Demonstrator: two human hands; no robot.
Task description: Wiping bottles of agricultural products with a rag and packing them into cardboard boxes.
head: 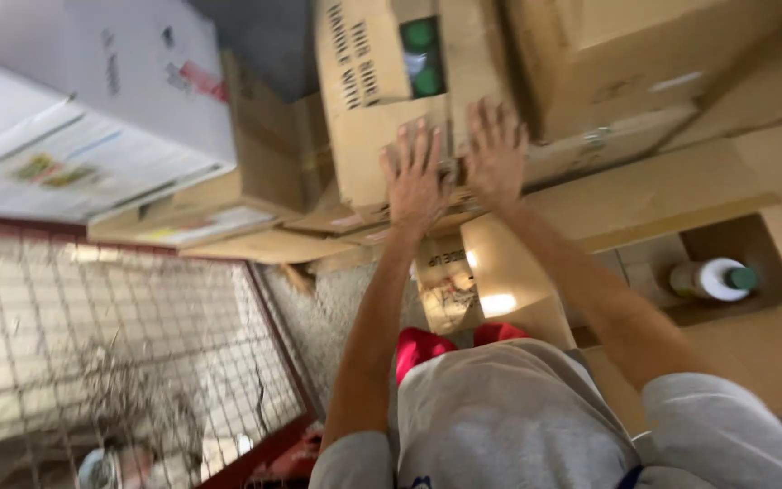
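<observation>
Both hands press flat against the lower edge of a brown cardboard carton (382,118), which sits in a stack of boxes at the top centre of the view, its flap open on what appear to be green bottle caps (422,56). The left hand (416,181) lies on the carton's bottom edge with fingers (414,145) spread apart and straight; the right hand (497,156), just beside it, is also open, fingers fanned and clamped on nothing. Both arms reach forward nearly straight from grey sleeves. Moving such a carton well likely calls for even pressure from both palms, kept low on its face so it slides rather than tips. Below the carton stands a smaller box (491,285) with a glossy side. To the carton's right, an open box holds a white bottle with a green cap (712,279) lying on its side. To the carton's left are flat white cartons (92,118), and beneath them a wire-mesh panel in a red frame (119,335). The picture is motion-blurred, so contact at the fingertips is not certain.
</observation>
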